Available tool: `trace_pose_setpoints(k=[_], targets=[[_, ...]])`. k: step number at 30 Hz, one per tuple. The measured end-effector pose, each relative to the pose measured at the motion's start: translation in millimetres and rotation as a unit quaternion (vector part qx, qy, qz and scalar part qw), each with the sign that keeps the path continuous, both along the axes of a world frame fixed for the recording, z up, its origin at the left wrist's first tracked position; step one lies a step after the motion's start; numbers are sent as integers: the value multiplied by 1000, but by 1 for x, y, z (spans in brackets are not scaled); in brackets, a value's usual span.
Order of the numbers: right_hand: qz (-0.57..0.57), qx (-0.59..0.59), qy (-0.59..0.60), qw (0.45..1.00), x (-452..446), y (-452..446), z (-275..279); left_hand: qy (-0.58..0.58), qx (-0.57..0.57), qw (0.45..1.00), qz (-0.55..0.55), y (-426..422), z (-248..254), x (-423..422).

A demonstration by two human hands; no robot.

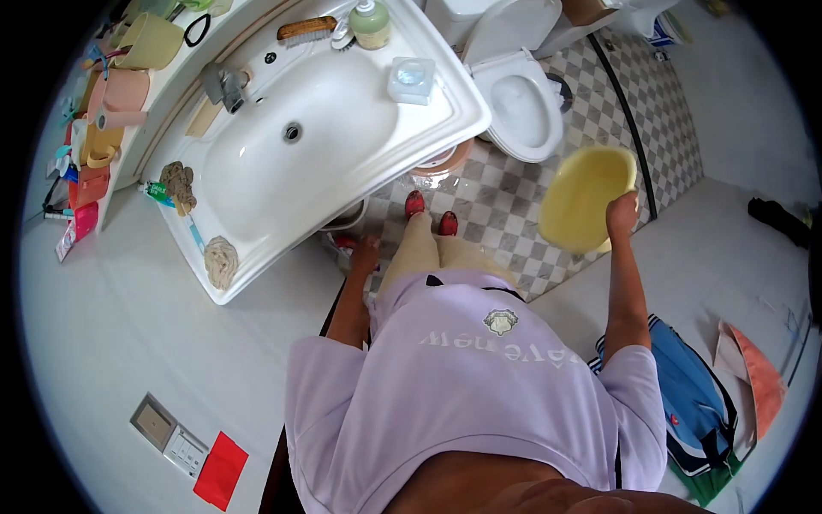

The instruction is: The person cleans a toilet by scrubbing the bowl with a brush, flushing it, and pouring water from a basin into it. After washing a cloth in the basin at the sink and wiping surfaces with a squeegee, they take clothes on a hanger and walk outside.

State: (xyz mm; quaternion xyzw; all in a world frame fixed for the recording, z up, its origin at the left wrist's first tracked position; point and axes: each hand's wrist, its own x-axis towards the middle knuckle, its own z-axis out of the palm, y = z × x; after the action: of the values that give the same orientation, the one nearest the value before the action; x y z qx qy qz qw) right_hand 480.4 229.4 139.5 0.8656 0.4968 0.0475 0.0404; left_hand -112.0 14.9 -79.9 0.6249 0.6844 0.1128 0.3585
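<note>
My right hand (622, 215) is closed on the rim of a yellow basin (586, 199), which is held out beside the toilet (520, 111), its hollow side showing. Low at the left of my legs is my left hand (366, 254), next to a metal-rimmed container (347, 216) under the sink's edge. The fingers of that hand are too small and shaded to make out whether they hold anything. A reddish basin (454, 161) stands on the floor partly beneath the white sink (342, 128).
On the sink are a brush (306, 30), a soap bottle (370, 24), a glass dish (412, 80) and crumpled cloths (221, 263). Cups crowd the shelf (163, 94) at left. A black strip (623, 120) crosses the checkered floor (505, 206). Blue clothing (689, 385) hangs at right.
</note>
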Motion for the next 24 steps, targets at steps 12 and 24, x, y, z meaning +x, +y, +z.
trace_pose_setpoints(k=[12, 24], targets=[[-281, 1, 648, 708, 84, -109, 46, -16, -230, 973, -6, 9, 45, 88], [28, -168, 794, 584, -172, -20, 180, -110, 77, 985, 107, -26, 120, 98]])
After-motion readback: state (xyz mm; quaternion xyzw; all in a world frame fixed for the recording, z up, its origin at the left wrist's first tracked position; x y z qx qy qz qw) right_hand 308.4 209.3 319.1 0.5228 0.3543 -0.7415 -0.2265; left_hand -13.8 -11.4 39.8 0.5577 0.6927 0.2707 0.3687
